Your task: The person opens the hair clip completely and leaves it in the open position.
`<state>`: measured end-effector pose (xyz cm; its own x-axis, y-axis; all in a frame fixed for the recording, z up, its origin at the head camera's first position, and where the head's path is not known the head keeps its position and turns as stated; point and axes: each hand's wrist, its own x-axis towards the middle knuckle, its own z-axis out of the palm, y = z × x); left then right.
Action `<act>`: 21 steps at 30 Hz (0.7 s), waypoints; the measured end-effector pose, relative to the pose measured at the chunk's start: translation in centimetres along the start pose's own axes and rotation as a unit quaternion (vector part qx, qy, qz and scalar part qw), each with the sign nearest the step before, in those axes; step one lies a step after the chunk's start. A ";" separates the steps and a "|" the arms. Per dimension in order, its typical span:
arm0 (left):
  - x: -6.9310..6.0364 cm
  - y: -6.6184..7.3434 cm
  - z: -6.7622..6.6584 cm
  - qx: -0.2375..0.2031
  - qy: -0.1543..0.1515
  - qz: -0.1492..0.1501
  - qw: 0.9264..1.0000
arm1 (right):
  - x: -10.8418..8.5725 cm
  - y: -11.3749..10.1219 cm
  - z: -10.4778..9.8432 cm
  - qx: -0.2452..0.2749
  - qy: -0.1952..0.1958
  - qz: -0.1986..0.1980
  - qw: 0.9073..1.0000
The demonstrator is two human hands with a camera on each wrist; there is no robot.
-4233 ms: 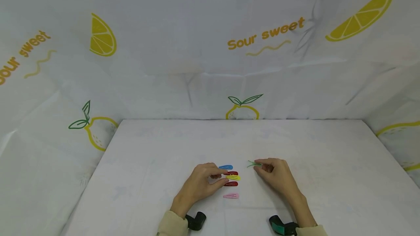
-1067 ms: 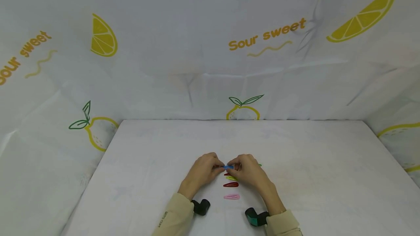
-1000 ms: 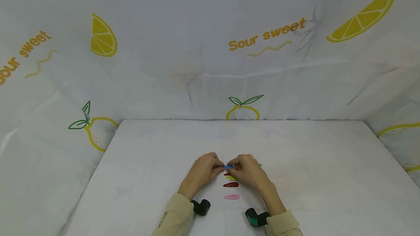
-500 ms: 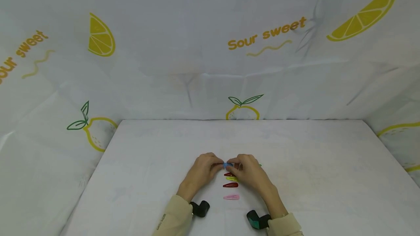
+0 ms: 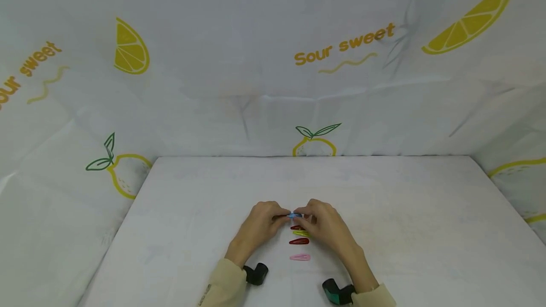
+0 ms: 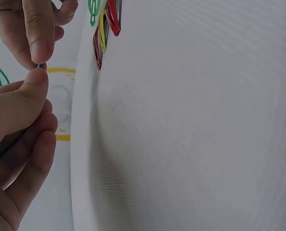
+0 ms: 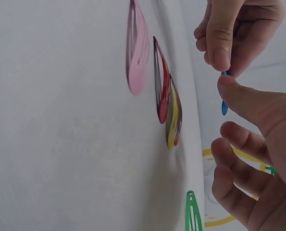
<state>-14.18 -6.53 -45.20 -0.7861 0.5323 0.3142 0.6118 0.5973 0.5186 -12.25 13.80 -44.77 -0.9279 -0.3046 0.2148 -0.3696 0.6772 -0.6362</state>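
Observation:
Both hands meet over the white table, holding a blue snap hair clip (image 5: 293, 215) between them. My left hand (image 5: 261, 224) pinches one end of it between thumb and finger. From the other side my right hand (image 5: 324, 224) pinches it too; in the right wrist view the blue clip (image 7: 224, 107) sticks out below the right thumb. Under and in front of the hands lie a red clip (image 5: 296, 227) partly hidden by the right hand, a yellow clip (image 5: 300, 233), another red clip (image 5: 299, 241) and a pink clip (image 5: 300, 257). A green clip (image 7: 192, 214) lies apart.
The white table (image 5: 192, 231) stretches to both sides. Behind it hangs a pale sheet (image 5: 222, 60) printed with lemons and words. Black wrist-worn devices (image 5: 257, 274) sit near the sleeves.
Earlier, my right hand held the green clip farther right and my left hand was over the row. The green clip has been put down; both hands now hold the blue clip, which has tilted slightly.

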 end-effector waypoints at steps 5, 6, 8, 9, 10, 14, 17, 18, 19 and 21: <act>-0.3 0.3 -0.5 -0.011 0.029 0.026 0.999 | -0.4 -0.6 -0.3 0.020 0.027 -0.027 0.999; -0.4 0.3 -0.6 -0.013 0.034 0.031 0.999 | -0.4 -0.6 -0.4 0.028 0.027 -0.034 0.999; -0.5 0.4 -0.7 -0.017 0.040 0.039 0.998 | -0.4 -0.7 -0.5 0.048 0.018 -0.043 0.998; -0.5 0.4 -0.7 -0.018 0.041 0.042 0.998 | -0.4 -0.8 -0.6 0.057 0.012 -0.045 0.997; -0.6 0.5 -0.7 -0.019 0.042 0.044 0.998 | -0.5 -0.8 -0.6 0.065 0.007 -0.046 0.997; -0.8 0.7 -0.8 -0.021 0.037 0.042 0.998 | -0.6 -0.9 -0.6 0.092 -0.013 -0.035 0.995; -0.9 0.9 -0.9 -0.029 0.032 0.035 0.998 | -0.8 -0.9 -0.6 0.125 -0.026 -0.022 0.992; -1.0 1.0 -0.9 -0.031 0.031 0.034 0.998 | -0.8 -0.9 -0.6 0.137 -0.028 -0.020 0.990; -1.1 1.0 -0.9 -0.033 0.031 0.032 0.998 | -0.9 -0.9 -0.6 0.147 -0.030 -0.020 0.989; -1.1 1.1 -0.9 -0.038 0.030 0.028 0.998 | -1.0 -0.9 -0.5 0.166 -0.033 -0.022 0.985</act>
<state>-12.67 -7.01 -44.26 -0.7564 0.5254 0.3896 0.6478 0.5196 0.5571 -11.05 13.87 -44.03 -0.9023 -0.3791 0.2051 -0.3625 0.4100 -0.8370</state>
